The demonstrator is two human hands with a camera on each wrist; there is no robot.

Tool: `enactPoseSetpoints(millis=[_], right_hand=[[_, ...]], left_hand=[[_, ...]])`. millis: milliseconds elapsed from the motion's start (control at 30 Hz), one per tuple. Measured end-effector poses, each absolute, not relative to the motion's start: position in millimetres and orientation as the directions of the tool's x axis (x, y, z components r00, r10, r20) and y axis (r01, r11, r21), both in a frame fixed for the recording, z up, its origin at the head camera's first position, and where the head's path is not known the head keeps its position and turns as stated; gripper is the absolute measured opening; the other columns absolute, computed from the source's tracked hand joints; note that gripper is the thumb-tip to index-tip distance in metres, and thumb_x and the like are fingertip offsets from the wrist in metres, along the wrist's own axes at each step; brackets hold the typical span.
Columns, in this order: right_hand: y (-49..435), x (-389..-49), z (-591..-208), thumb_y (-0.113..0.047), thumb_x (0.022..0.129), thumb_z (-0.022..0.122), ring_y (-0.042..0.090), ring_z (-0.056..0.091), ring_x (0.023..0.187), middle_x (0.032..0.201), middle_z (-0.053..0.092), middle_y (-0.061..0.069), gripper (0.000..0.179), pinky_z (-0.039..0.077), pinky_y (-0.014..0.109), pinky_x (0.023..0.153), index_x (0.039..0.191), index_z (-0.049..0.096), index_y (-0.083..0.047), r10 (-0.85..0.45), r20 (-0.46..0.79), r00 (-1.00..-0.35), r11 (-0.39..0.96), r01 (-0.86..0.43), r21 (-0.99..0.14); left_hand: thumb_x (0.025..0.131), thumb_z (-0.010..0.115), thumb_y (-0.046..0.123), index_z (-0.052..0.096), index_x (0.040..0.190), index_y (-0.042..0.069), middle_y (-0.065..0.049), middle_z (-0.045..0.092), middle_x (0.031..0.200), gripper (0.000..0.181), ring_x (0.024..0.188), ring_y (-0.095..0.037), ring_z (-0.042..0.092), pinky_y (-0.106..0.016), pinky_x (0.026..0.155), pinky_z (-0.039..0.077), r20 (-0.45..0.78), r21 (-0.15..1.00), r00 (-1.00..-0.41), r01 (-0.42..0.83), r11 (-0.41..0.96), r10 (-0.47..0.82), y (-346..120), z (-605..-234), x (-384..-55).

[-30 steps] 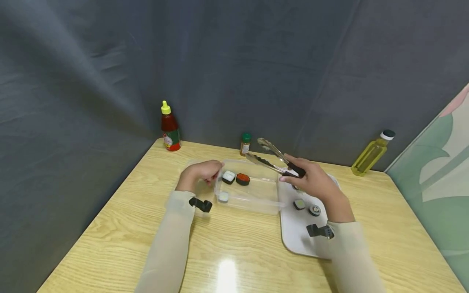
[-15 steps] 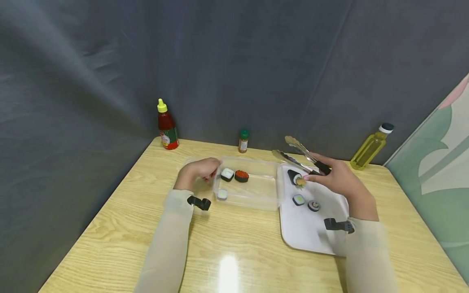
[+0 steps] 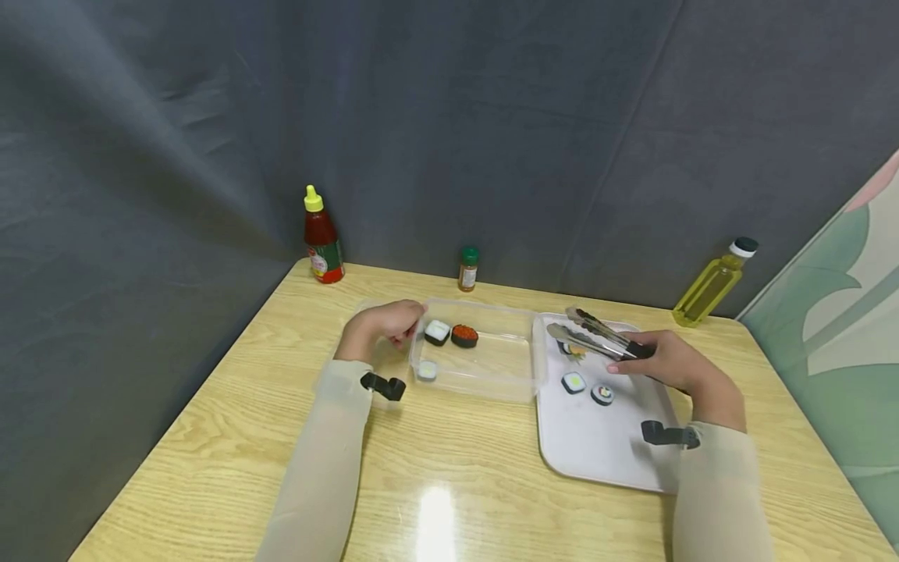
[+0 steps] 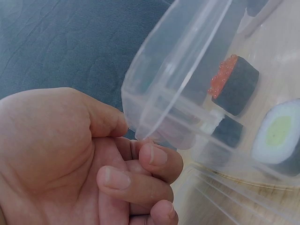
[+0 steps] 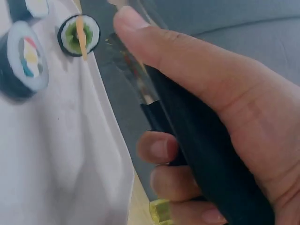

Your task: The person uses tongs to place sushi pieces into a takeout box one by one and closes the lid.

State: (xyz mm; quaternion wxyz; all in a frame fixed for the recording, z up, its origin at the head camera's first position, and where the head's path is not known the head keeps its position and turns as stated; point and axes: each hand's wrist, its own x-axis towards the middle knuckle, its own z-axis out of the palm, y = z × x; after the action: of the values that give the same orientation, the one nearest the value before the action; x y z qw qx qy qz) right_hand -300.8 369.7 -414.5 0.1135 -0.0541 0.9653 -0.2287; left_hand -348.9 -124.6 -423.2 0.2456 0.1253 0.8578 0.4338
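Observation:
My left hand (image 3: 382, 324) pinches the left rim of a clear plastic container (image 3: 485, 388), thumb and fingers at its corner in the left wrist view. Inside sit a roe-topped sushi (image 3: 464, 336), a white-topped sushi (image 3: 437, 332) and a sushi roll with a pale green centre (image 3: 426, 370). Above the white tray (image 3: 604, 449), my right hand (image 3: 677, 363) grips black-handled metal tongs (image 5: 187, 126). Their tips are apart, over a cone-shaped hand roll (image 3: 576, 353) that they partly cover. Closer to me on the tray lie a green-centred roll (image 3: 573, 382) and a round roll with a colourful centre (image 3: 602, 394).
A red sauce bottle (image 3: 324, 242) stands at the back left, a green-capped spice jar (image 3: 468, 269) at the back middle. An oil bottle (image 3: 712, 285) is at the back right. Another clear plastic piece (image 4: 201, 192) shows under the left hand. Dark cloth (image 3: 449, 140) hangs behind the table.
My right hand has moved right and then lower with the tongs, from near the container to over the tray. The left hand stays at the container's rim.

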Motion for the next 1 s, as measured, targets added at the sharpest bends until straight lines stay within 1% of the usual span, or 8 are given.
enactPoseSetpoints(millis=[100,233,433,533,667,733,900,1000], right_hand=[[373.5,-298.7,-416.8,-0.063,0.083,0.084,0.033,0.059,0.116,0.144,0.061,0.031,0.101,0.054,0.051,0.097,0.155,0.05,-0.001,-0.145,-0.247,-0.958,0.896,-0.02,-0.444],[377.0,-297.6,-418.9,-0.06,0.085,0.084,0.037,0.058,0.12,0.147,0.058,0.032,0.098,0.052,0.056,0.1,0.155,0.05,0.0,-0.155,-0.283,-0.946,0.901,-0.019,-0.433],[376.8,-298.9,-419.6,-0.055,0.088,0.083,0.049,0.051,0.136,0.153,0.052,0.033,0.088,0.044,0.07,0.109,0.153,0.053,-0.005,-0.176,-0.313,-0.933,0.895,-0.019,-0.446],[375.6,-299.0,-418.7,-0.054,0.091,0.081,0.048,0.052,0.136,0.151,0.054,0.032,0.082,0.044,0.07,0.108,0.151,0.056,-0.005,-0.191,-0.308,-0.932,0.893,-0.035,-0.448],[376.0,-298.9,-416.4,-0.053,0.093,0.079,0.044,0.055,0.132,0.149,0.057,0.029,0.078,0.045,0.068,0.107,0.151,0.057,-0.005,-0.2,-0.298,-0.934,0.887,-0.044,-0.459],[376.3,-298.8,-415.6,-0.052,0.094,0.078,0.045,0.053,0.134,0.151,0.056,0.03,0.078,0.044,0.069,0.109,0.152,0.055,-0.005,-0.199,-0.299,-0.933,0.878,-0.035,-0.476],[377.0,-295.7,-412.1,-0.054,0.094,0.077,0.054,0.045,0.144,0.155,0.049,0.034,0.084,0.04,0.072,0.113,0.156,0.049,-0.004,-0.187,-0.295,-0.937,0.869,-0.018,-0.495],[377.7,-292.0,-407.4,-0.055,0.094,0.077,0.053,0.05,0.141,0.152,0.052,0.034,0.085,0.044,0.07,0.111,0.156,0.049,-0.003,-0.192,-0.252,-0.949,0.862,-0.04,-0.505]], left_hand=[[0.119,0.022,0.034,0.049,0.076,0.008,0.0,0.045,0.062,0.057,0.052,-0.013,0.034,-0.033,0.063,0.046,-0.313,0.807,-0.848,0.0,0.591,0.427,-124.6,-424.2,-349.1],[0.119,0.021,0.034,0.049,0.078,0.006,-0.002,0.047,0.064,0.056,0.053,-0.014,0.036,-0.032,0.062,0.044,-0.316,0.806,-0.845,0.001,0.592,0.431,-124.5,-425.1,-349.9],[0.118,0.021,0.034,0.05,0.081,0.004,-0.002,0.049,0.068,0.056,0.054,-0.015,0.038,-0.032,0.063,0.044,-0.312,0.804,-0.844,0.01,0.594,0.436,-124.6,-423.6,-350.9],[0.118,0.021,0.034,0.05,0.081,0.004,-0.001,0.047,0.066,0.056,0.055,-0.015,0.038,-0.032,0.062,0.045,-0.316,0.803,-0.842,0.008,0.595,0.437,-124.7,-423.9,-351.9],[0.118,0.021,0.034,0.05,0.081,0.004,-0.001,0.046,0.065,0.056,0.055,-0.015,0.037,-0.032,0.062,0.045,-0.318,0.806,-0.84,0.004,0.592,0.439,-123.1,-424.6,-353.2],[0.118,0.022,0.035,0.05,0.08,0.005,0.0,0.046,0.064,0.056,0.054,-0.015,0.037,-0.032,0.062,0.046,-0.316,0.807,-0.842,0.005,0.591,0.438,-122.8,-425.1,-353.7],[0.118,0.022,0.035,0.049,0.08,0.006,0.0,0.046,0.064,0.055,0.054,-0.015,0.036,-0.031,0.063,0.045,-0.317,0.808,-0.839,0.005,0.589,0.442,-124.1,-425.2,-353.4],[0.118,0.022,0.035,0.05,0.08,0.005,0.0,0.045,0.063,0.055,0.053,-0.014,0.035,-0.031,0.064,0.046,-0.323,0.81,-0.837,-0.002,0.586,0.443,-124.8,-423.6,-351.8]])
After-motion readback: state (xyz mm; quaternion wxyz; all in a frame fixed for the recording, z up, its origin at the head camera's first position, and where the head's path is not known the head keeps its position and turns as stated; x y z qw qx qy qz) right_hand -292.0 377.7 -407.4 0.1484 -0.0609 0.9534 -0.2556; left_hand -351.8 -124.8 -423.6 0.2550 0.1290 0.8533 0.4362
